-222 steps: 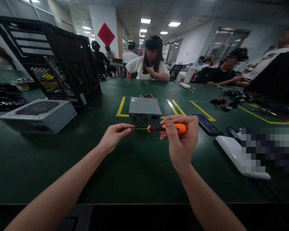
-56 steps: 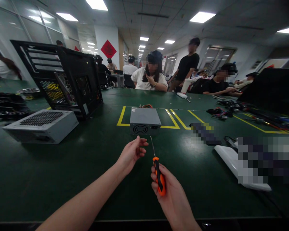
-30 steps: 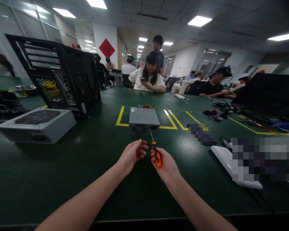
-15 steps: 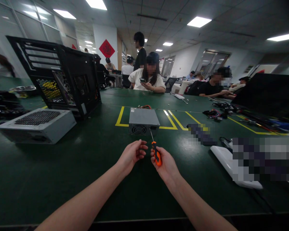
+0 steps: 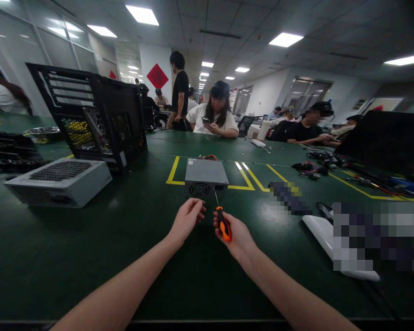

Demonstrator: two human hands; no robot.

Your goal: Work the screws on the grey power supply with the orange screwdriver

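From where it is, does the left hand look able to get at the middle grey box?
Likely yes: the left hand is just in front of the grey box, with nothing visible between them. The screwdriver, in the right hand, points in further right.

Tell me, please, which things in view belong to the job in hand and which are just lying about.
In use, by the look of it:
Screwdriver, held in the right hand
Grey power supply, which it points toward

Seemingly just lying about:
Second power supply, at left
Black computer case
Metal bowl
Tangled cables
White object at right, partly pixelated
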